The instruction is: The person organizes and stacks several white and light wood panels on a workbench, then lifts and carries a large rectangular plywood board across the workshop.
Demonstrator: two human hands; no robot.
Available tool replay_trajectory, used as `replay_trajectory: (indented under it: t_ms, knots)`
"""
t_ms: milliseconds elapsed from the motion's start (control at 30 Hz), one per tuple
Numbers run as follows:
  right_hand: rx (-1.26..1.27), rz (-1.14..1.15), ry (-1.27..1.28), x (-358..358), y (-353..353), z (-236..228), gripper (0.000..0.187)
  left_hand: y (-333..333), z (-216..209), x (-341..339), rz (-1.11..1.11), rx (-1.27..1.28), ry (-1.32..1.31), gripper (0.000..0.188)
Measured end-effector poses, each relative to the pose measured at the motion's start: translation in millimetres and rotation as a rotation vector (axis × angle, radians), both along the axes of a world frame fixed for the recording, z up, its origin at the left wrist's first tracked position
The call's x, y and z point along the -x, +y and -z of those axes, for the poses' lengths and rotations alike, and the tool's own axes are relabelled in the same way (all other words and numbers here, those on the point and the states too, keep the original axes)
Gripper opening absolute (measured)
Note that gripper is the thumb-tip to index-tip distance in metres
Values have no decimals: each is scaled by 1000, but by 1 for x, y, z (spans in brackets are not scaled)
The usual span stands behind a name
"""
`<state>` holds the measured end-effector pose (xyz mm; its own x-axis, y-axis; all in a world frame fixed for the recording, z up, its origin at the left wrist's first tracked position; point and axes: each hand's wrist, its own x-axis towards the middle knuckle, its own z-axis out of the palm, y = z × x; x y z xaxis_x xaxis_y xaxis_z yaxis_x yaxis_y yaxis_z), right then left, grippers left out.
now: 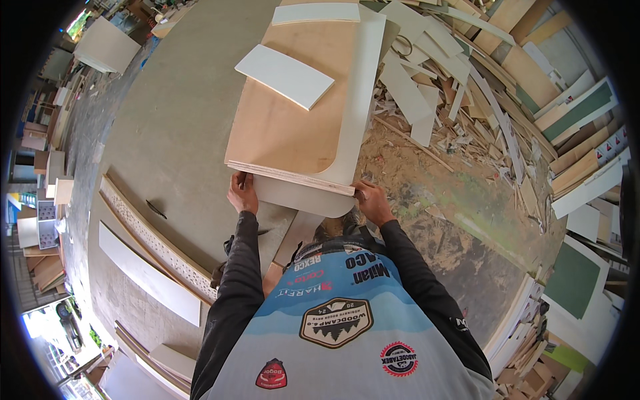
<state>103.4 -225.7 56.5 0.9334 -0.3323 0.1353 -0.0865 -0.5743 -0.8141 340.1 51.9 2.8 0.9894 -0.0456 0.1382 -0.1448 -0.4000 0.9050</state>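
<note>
A long white-faced plywood board (358,113) lies in front of me, its layered near edge facing my body. On it rests a bare plywood panel (293,133) with a rounded near right corner. My left hand (244,194) grips the board's near left corner, fingers curled at the edge. At the near right corner my right hand (373,203) is closed on the same board, its fingers partly hidden beneath. A white rectangular piece (285,75) lies aslant on the plywood panel, and a second white piece (316,13) sits farther back. Under the board a pale rounded panel (300,199) juts toward me.
A heap of board offcuts (427,80) and wood scraps covers the ground on the right. Leaning panels (577,273) line the far right. To the left lie a long perforated strip (157,233) and a white curved strip (148,277) on a grey surface (173,100).
</note>
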Motion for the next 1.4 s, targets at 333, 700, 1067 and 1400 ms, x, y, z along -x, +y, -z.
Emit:
replay_trajectory:
  t_ms: [333,700,1067,1400]
  knots:
    - [-3,-5,37,1,0,-5,19,0,-3,2,18,-27,-27,24]
    - [57,-59,17,0,-3,7,23,-2,1,3,16,-91,-72,34]
    - [-236,149,-30,31,-16,21,24,4,-1,15,23,123,31,60]
    - [-191,481,460,197,-117,165,20,22,0,96,-486,-273,-107,66]
